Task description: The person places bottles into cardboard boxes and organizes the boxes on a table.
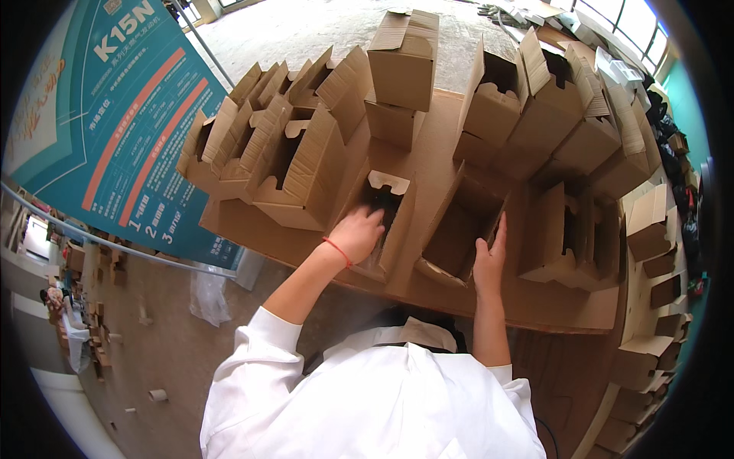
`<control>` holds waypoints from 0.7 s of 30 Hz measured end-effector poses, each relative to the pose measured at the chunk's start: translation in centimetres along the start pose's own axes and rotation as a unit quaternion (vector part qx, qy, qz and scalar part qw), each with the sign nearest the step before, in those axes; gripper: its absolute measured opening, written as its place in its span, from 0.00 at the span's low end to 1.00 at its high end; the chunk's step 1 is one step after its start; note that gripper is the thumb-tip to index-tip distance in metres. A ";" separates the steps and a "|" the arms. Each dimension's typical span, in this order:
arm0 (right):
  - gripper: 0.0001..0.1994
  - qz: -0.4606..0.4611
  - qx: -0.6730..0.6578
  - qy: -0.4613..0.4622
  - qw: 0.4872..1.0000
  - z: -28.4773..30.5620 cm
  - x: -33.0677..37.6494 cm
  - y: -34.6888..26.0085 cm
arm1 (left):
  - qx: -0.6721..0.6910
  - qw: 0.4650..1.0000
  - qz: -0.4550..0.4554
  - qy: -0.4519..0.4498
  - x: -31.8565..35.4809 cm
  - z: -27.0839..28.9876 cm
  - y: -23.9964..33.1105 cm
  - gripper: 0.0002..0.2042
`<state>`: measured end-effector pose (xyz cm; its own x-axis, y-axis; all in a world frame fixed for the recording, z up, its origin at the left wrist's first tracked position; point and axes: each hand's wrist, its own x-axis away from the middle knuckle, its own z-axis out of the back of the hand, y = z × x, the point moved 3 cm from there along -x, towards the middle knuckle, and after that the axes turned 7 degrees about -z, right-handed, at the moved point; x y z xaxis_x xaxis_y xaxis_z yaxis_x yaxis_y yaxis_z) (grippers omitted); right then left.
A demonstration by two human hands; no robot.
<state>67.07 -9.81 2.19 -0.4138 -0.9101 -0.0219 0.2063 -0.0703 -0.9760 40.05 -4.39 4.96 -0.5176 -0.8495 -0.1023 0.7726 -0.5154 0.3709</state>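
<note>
- Far left: teal printed banner [107,115] leaning beside the table, above a dusty floor [153,336] littered with cardboard scraps.
- Left of centre: cluster of open cardboard boxes [267,145] crowded on the far left part of the cardboard-covered table [245,226].
- Left hand [355,233], red string at the wrist, fingers curled into the open top of a narrow box [390,222]; gripping its near rim, apparently, though the fingertips are hidden inside.
- Narrow box lying with its long axis running near to far, tilted slightly right, open mouth facing up.
- Right hand [489,260] open and flat, fingers straight, pressed against the right wall of a wider open box [459,229] just right of the narrow one; nothing grasped.
- Wider box open upward, between the two hands.
- Right: more upright boxes [566,115], then stacked ones by the far-right windows [634,23].
</note>
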 end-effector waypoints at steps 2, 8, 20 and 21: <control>0.34 0.004 0.011 0.007 1.000 0.2 -0.1 0.0 | -0.022 0.981 0.012 -0.193 -0.5 1.3 1.7 0.15; 0.34 0.018 -0.004 0.008 1.000 0.7 -0.2 0.7 | -0.076 0.953 -0.036 -0.290 0.3 2.6 2.2 0.13; 0.34 0.034 -0.011 -0.011 0.999 1.4 -0.4 1.0 | -0.151 0.827 0.142 -0.523 -4.9 -4.9 -0.9 0.26; 0.34 0.033 -0.018 -0.022 0.999 1.5 -0.3 0.9 | -0.109 0.843 0.168 -0.499 -4.5 -5.8 -2.0 0.27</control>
<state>68.67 -10.16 1.68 -0.3605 -0.9294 -0.0786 0.2002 0.0052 -0.9798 42.95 -0.22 -0.69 -0.2247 -0.4902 0.8421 0.9301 -0.3656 0.0353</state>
